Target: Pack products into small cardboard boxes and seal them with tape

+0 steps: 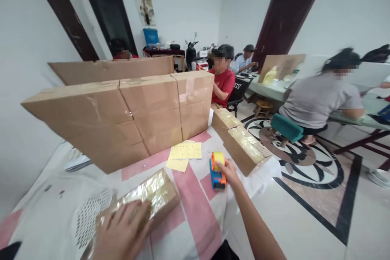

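My left hand (pixel 120 231) lies with its fingers stretched out on top of a long cardboard box (pixel 163 195) covered in shiny clear tape. The box rests on the near side of the pink-and-white cloth. To its right, my right hand (pixel 230 174) grips a tape dispenser (pixel 217 170), blue and orange with a yellow roll of tape. Beyond it, yellow paper sheets (pixel 185 151) with small marks lie partly over one another. A second long taped box (pixel 243 146) lies along the table's right edge, close to the dispenser.
Large cardboard boxes (pixel 152 113) stand like a wall across the table's far side. A white perforated tray or basket (pixel 93 215) is at the left. Several people sit beyond, one in a red shirt (pixel 224 85), one on a teal-seated stool (pixel 286 126) to the right.
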Demonstrator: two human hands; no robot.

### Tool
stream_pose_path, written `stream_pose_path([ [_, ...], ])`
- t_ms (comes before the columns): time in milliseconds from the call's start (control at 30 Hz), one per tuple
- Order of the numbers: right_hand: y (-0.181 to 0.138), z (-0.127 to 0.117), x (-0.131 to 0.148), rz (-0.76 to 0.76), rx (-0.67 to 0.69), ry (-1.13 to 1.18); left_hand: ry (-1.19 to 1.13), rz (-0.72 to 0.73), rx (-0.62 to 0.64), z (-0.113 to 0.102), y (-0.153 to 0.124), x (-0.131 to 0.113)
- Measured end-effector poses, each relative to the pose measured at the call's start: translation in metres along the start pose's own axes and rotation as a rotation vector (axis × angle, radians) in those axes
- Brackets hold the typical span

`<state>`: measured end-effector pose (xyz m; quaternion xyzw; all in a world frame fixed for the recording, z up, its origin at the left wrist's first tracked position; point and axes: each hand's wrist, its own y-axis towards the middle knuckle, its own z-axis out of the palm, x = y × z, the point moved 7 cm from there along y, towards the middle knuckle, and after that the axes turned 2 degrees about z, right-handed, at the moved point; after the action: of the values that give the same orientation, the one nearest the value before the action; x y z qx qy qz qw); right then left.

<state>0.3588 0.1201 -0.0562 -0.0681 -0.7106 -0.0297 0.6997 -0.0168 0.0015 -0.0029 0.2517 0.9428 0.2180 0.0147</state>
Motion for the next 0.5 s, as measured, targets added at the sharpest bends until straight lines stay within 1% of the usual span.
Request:
stream_pose_path([
  [67,-0.032,0.028,0.000,-0.027,0.036,0.060,-0.137,0.040,-0.051,0.008,0.011,-0.042],
  [133,-0.064,0.062,-0.004,-0.045,0.120,0.148,-0.327,-0.036,-0.037,0.021,0.024,-0.081],
  [200,-0.087,0.079,-0.006,-0.097,0.075,0.184,-0.600,-0.059,0.019,0.033,0.037,-0.115],
  [233,-0.095,0.081,-0.005,-0.136,0.011,0.172,-0.712,-0.074,0.035,0.036,0.042,-0.127],
  [267,-0.101,0.080,-0.002,-0.185,-0.053,0.137,-0.802,-0.093,0.034,0.037,0.045,-0.134],
  [300,-0.104,0.079,0.003,-0.245,-0.084,0.090,-0.863,-0.121,0.019,0.037,0.047,-0.137],
  [400,-0.103,0.081,0.025,-0.427,-0.050,-0.017,-0.962,-0.224,-0.040,0.035,0.045,-0.134],
  [433,-0.101,0.080,0.031,-0.467,-0.059,-0.025,-0.995,-0.262,-0.050,0.036,0.043,-0.132],
  [467,-0.098,0.077,0.037,-0.487,-0.096,-0.023,-1.026,-0.304,-0.061,0.038,0.041,-0.131],
  [500,-0.095,0.073,0.041,-0.482,-0.161,-0.011,-1.054,-0.352,-0.073,0.042,0.039,-0.131],
])
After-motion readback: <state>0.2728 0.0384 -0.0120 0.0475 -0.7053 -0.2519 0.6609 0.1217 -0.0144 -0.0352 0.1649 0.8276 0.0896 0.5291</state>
